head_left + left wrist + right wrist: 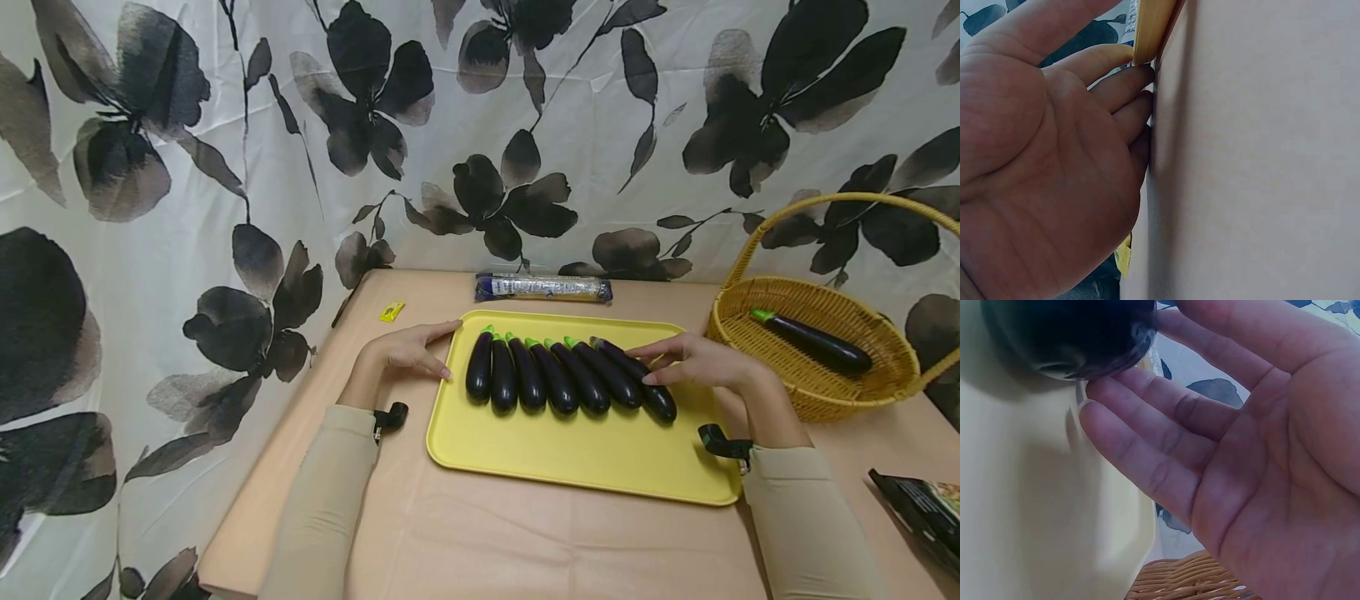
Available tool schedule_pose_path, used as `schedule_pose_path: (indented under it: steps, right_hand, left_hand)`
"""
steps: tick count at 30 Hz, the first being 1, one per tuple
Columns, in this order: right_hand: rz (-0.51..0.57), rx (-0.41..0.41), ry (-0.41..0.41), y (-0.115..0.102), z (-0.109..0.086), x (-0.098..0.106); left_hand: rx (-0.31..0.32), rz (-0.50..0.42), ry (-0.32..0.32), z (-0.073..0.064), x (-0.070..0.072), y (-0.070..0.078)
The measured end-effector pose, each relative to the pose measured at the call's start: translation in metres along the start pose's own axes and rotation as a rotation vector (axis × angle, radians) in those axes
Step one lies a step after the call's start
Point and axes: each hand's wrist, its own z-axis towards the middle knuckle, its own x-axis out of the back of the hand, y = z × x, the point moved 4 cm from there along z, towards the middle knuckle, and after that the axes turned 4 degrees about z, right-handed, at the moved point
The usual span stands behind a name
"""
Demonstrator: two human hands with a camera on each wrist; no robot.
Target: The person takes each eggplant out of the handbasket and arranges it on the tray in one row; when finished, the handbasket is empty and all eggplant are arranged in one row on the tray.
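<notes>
A row of several dark purple eggplants (558, 379) with green stem ends lies side by side on a yellow tray (525, 454). My right hand (693, 362) touches the rightmost eggplant (660, 406) from its right side, thumb and fingertips against the skin. In the right wrist view its fingers stretch toward the rounded end of that eggplant (1072, 337). At the tray's left edge, my left hand (405, 348) has its thumb and index finger spread along the rim. The left wrist view shows its other fingers (1132, 115) loosely bent, low beside the table surface.
A yellow wicker basket (817, 404) with a tall handle stands at the right, one eggplant (813, 340) inside. Behind the tray lies a long blue-and-yellow packet (543, 288). A small yellow wrapper (392, 312) is at back left, and a black package (918, 508) at front right.
</notes>
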Motion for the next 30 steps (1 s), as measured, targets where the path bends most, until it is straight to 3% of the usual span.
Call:
schedule_pose_path:
  steps: [9, 18, 23, 30]
  right_hand:
    - [-0.006, 0.079, 0.136, -0.012, -0.007, 0.011]
    - [-0.094, 0.035, 0.485, -0.026, -0.047, 0.052]
    - [-0.198, -0.003, 0.593, -0.016, -0.060, 0.065]
    - [-0.242, -0.041, 0.619, 0.018, -0.075, 0.087]
  left_hand:
    - [-0.002, 0.015, 0.004, 0.000, 0.001, -0.001]
    - [0.008, 0.002, -0.004, -0.001, -0.001, -0.004]
    - [0.004, -0.004, -0.002, 0.001, 0.000, -0.004]
    - [0.003, 0.007, 0.001, 0.000, 0.002, -0.001]
